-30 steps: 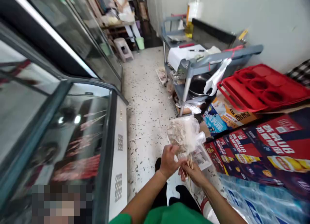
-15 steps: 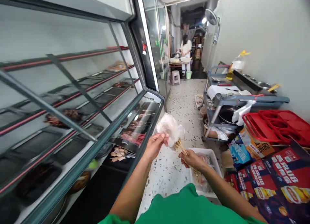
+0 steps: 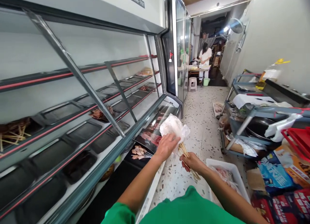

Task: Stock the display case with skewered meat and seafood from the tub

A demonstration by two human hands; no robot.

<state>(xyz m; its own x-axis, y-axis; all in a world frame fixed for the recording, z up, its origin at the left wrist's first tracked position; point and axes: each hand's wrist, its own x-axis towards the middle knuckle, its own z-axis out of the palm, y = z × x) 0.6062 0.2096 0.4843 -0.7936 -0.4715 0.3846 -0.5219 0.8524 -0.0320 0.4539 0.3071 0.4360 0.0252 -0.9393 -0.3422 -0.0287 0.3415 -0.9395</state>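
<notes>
My right hand (image 3: 192, 162) is closed around a bundle of wooden skewers (image 3: 184, 150), whose bare ends stick out below the fist. A crumpled, translucent white plastic bag (image 3: 172, 124) covers the upper ends, and what is inside it is hard to make out. My left hand (image 3: 167, 145) lies over the near side of this bag, its fingers closed on the plastic with their tips partly hidden. To the left, meat skewers (image 3: 139, 152) lie on the black base of a glass-fronted display case (image 3: 142, 122).
Shelves of dark trays (image 3: 83, 133) fill the case. A white bin (image 3: 242, 185) of bagged food stands on the floor at right. Beyond it are a grey cart (image 3: 260, 112), red trays (image 3: 299, 141) and printed boxes (image 3: 276, 169). A person (image 3: 205, 59) stands at a far table.
The view has swung left, showing more of the case. My left hand has gone from pinching the bag's edge to lying across it. The skewers stay in my right hand.
</notes>
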